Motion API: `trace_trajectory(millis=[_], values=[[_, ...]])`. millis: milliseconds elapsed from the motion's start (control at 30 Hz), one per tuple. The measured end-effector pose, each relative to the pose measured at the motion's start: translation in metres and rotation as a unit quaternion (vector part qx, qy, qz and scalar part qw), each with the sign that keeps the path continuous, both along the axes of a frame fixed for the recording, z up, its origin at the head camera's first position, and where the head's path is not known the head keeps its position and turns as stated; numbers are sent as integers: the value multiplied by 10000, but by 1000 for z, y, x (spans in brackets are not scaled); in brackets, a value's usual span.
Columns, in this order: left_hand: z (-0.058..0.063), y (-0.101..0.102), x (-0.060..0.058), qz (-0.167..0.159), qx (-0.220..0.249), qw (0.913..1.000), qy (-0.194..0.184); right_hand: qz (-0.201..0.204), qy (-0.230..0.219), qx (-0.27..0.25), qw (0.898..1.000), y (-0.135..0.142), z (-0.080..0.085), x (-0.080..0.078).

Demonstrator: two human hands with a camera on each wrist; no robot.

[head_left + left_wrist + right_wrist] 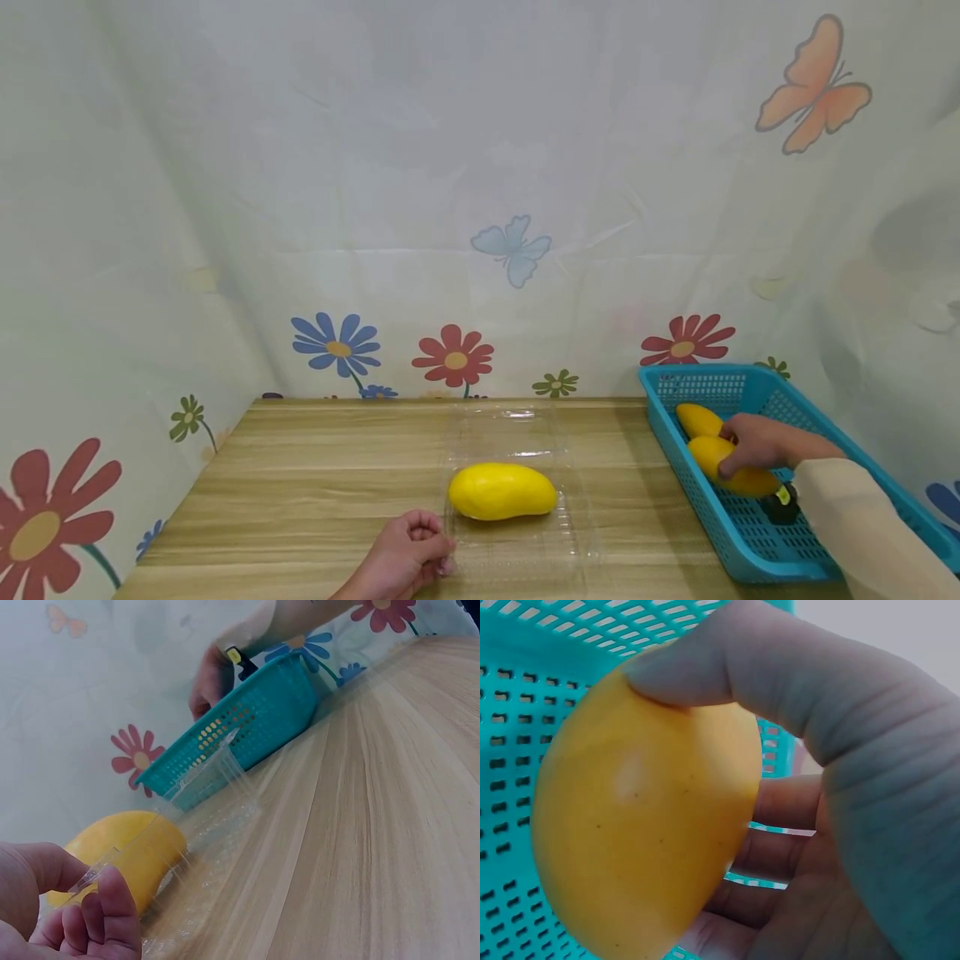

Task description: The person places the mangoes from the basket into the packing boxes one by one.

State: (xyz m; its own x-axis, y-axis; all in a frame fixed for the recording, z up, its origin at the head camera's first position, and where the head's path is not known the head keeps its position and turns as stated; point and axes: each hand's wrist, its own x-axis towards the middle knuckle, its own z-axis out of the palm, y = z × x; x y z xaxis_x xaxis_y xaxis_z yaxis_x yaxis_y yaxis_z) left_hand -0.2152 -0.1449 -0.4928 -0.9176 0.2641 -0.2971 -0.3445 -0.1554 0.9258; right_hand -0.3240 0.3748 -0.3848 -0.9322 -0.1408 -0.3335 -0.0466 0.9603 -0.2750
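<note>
Head view: R hand (pixel 765 440) is down in blue basket (pixel 678 477) at right, thumb & fingers spread approx. a mango's width, w/ firm-looking hold of held mango (pixel 708 452). Its long axis seems to run far left to near right, below the palm; far mango (pixel 697 418) lies just beyond, partly hidden. Clear box (pixel 517 558) is well left of the R grip, w/ boxed mango (pixel 502 492) lying L-R in its near half. L hand (pixel 405 554) is nearer to it, pinching its near left edge.

L wrist view: thumb & finger nearly together, thin plastic btwn; boxed mango just past them. Basket is behind, R hand over its rim.

R wrist view: thumb atop held mango, fingers round right side; mango fills the gap, left of palm. Can't tell if it touches basket floor.
</note>
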Motion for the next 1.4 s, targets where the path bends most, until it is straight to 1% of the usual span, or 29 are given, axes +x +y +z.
trace_trajectory(millis=[200, 433, 533, 667, 867, 967, 1400], values=[[0, 0, 1, -47, 70, 9999, 70, 96, 195, 45, 9998, -1, 7, 3], [3, 1, 1, -72, 56, 10000, -3, 275, 467, 70, 9985, -8, 15, 10], [3, 0, 1, -82, 36, 10000, -32, 422, 638, 81, 9970, -11, 20, 14], [2, 0, 1, -78, 56, 10000, -8, 483, 762, 64, 9959, -13, 25, 18], [0, 0, 0, -73, 110, 9999, 9, 465, 818, 19, 9956, -12, 31, 22], [0, 0, 0, -78, 119, 9999, 18, 534, 844, -27, 9950, -14, 34, 23], [0, 0, 0, -142, 192, 9997, 26, 783, 1124, -204, 9904, -33, 46, 33]])
